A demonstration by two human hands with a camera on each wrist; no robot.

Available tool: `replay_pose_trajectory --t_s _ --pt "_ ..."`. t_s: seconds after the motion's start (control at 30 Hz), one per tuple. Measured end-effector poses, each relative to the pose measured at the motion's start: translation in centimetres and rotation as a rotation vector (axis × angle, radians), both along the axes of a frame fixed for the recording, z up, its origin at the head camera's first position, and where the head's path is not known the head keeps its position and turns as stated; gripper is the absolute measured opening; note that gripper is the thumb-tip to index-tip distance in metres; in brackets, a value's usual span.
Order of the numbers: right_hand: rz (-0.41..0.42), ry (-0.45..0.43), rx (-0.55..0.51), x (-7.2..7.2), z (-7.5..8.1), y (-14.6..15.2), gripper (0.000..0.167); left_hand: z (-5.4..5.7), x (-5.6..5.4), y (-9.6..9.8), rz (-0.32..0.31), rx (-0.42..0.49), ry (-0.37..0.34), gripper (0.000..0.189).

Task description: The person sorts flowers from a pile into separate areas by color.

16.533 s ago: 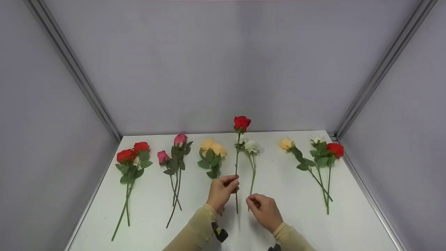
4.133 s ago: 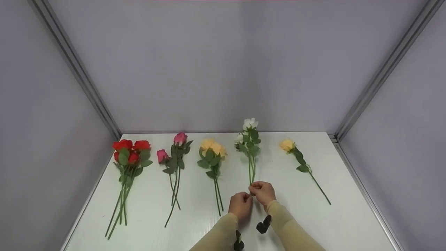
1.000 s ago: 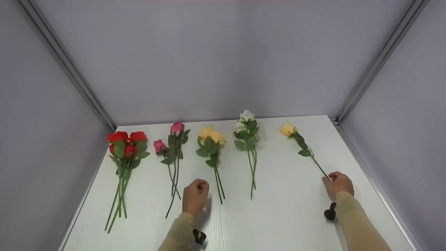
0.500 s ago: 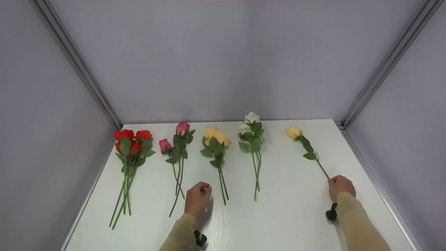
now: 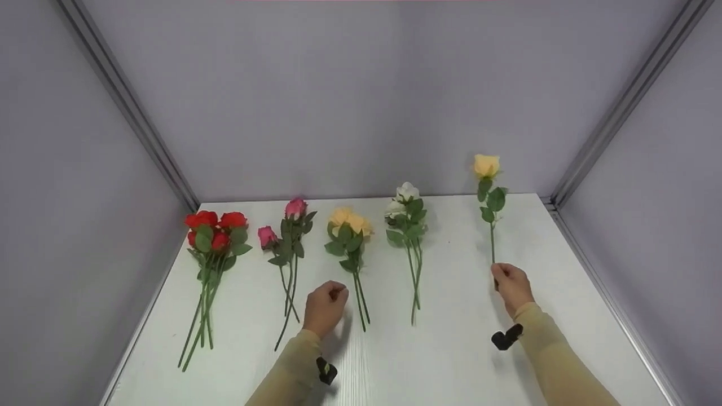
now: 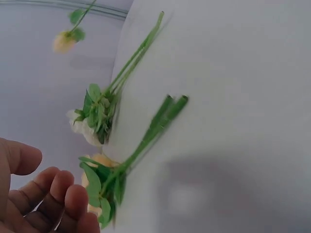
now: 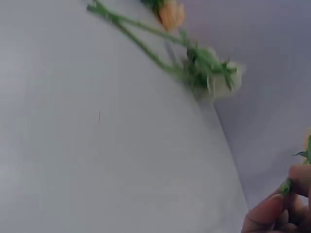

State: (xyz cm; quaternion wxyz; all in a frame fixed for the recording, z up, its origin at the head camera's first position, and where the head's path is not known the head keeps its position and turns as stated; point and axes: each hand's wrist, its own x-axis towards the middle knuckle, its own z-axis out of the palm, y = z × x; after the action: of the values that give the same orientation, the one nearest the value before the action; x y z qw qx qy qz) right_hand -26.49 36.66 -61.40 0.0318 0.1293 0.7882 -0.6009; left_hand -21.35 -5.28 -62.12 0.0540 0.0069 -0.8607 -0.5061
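At the right of the head view, my right hand (image 5: 513, 286) pinches the lower stem of a yellow rose (image 5: 487, 166), which stands upright above the table. The right wrist view shows the cut stem end (image 7: 285, 187) between thumb and fingers. My left hand (image 5: 326, 307) hovers with loosely curled fingers and holds nothing; the left wrist view shows its fingertips (image 6: 62, 182) apart from the thumb. Nearest to it lie two yellow roses (image 5: 350, 221) with their stems toward me. White roses (image 5: 407, 192) lie to the right of those.
Pink roses (image 5: 295, 207) with crossed stems lie left of the yellow pair. A bunch of red roses (image 5: 201, 219) lies at the far left. The white table (image 5: 451, 361) is bounded by grey panels (image 5: 361, 101) at the back and sides.
My right hand has lifted the last single yellow rose off the table's right side and moved left, turning it upright. Earlier, red and white roses from the right joined their groups. The left hand barely moved.
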Motion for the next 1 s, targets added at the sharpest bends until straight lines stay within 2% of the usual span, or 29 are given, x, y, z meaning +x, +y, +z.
replay_pose_trajectory --t_s 0.13,0.3,0.37,0.5,0.6,0.77,0.87,1.0 --pt "0.040 0.093 -0.078 0.4 1.6 -5.2 0.034 1.0 -0.7 1.2 -0.049 0.033 -0.017 0.011" --pt "0.149 0.152 -0.169 2.5 4.7 -12.7 0.018 2.3 -1.4 3.2 -0.122 0.088 -0.073 0.022" --pt "0.201 0.173 -0.170 3.1 4.9 -15.4 0.015 2.9 -1.5 4.0 -0.139 0.126 -0.106 0.028" --pt "0.275 0.197 -0.155 3.0 2.8 -19.1 0.016 3.8 -1.6 5.0 -0.142 0.190 -0.142 0.033" --pt "0.300 0.205 -0.146 3.1 1.5 -21.3 0.018 3.8 -1.6 5.1 -0.115 0.191 -0.102 0.029" --pt "0.281 0.236 -0.101 3.3 0.6 -23.7 0.017 3.2 -2.0 4.3 -0.054 0.171 -0.047 0.017" --pt "0.275 0.249 -0.058 3.1 0.1 -24.7 0.016 2.7 -2.6 3.5 -0.030 0.188 -0.072 0.015" --pt "0.289 0.214 0.003 2.6 -0.7 -25.6 0.014 2.1 -3.7 2.5 -0.006 0.201 -0.137 0.015"
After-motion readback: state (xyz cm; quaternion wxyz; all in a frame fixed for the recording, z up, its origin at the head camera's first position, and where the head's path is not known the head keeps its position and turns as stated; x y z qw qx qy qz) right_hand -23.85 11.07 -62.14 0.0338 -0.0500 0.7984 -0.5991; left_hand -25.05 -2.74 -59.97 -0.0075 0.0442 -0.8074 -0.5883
